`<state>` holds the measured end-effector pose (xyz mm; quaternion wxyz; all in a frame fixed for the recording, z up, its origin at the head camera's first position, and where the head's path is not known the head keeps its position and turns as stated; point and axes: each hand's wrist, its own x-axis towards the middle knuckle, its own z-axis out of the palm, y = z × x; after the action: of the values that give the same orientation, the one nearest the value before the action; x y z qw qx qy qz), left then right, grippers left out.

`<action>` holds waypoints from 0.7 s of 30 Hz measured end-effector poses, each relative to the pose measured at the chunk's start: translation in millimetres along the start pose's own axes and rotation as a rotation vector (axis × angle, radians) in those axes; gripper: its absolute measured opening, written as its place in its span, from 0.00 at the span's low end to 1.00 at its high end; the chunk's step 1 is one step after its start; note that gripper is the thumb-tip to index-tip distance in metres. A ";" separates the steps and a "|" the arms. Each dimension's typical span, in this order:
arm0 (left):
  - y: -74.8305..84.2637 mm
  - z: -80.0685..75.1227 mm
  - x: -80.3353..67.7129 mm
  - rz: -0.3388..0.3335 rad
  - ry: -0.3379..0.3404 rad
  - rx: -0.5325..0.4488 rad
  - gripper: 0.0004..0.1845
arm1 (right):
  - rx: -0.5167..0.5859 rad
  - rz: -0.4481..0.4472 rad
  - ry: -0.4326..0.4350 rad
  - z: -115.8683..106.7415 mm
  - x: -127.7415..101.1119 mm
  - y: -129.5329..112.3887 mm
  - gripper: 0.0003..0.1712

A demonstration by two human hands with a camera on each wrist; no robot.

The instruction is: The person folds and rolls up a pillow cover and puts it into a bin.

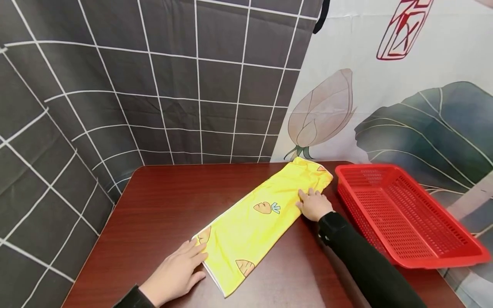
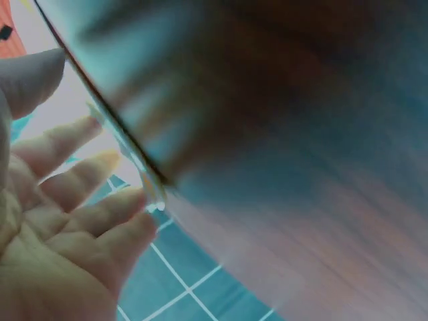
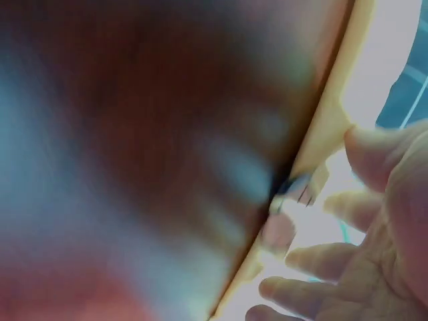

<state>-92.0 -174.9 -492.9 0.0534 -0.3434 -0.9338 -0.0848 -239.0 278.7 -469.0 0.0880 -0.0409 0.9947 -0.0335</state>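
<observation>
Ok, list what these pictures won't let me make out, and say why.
- Underside of the yellow cloth, head view: it lies against the table.
- Cloth beneath the right hand, head view: the fingers cover it.
- Left sleeve beyond the cuff, head view: cut off by the bottom edge.
- Top of the red emblem, head view: cut off by the top edge.
- Tabletop detail, both wrist views: blur.
</observation>
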 end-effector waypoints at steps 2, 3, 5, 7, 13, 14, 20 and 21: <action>-2.4 -2.6 0.0 -0.014 -0.048 -0.016 0.23 | 0.001 -0.044 -0.015 3.5 -7.6 -5.5 0.37; -3.4 -4.0 0.3 -0.015 -0.072 -0.024 0.22 | 0.008 -0.054 -0.025 6.7 -10.5 -7.3 0.38; -5.4 -6.0 1.9 -0.009 -0.100 -0.029 0.21 | 0.017 -0.062 -0.042 10.8 -14.3 -9.4 0.40; -7.1 -7.5 4.6 -0.011 -0.122 -0.030 0.19 | 0.006 -0.060 -0.036 14.0 -15.3 -10.2 0.40; -17.5 -5.6 12.5 -0.078 -0.129 -0.088 0.19 | -0.071 -0.188 0.238 20.9 -30.2 -35.5 0.30; -21.0 -4.9 13.0 -0.062 -0.110 -0.089 0.19 | -0.071 -0.249 0.307 22.6 -36.8 -46.7 0.25; -43.0 1.6 17.5 0.172 0.111 -0.039 0.15 | 0.011 -0.674 0.365 28.3 -96.8 -138.9 0.06; -44.3 1.7 18.5 0.175 0.116 -0.042 0.15 | 0.016 -0.737 0.342 30.2 -106.6 -152.7 0.07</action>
<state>-134.9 -196.1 -497.1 0.1072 -0.4190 -0.8937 -0.1191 -117.5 134.4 -469.1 -0.0965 -0.3881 0.9133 -0.0767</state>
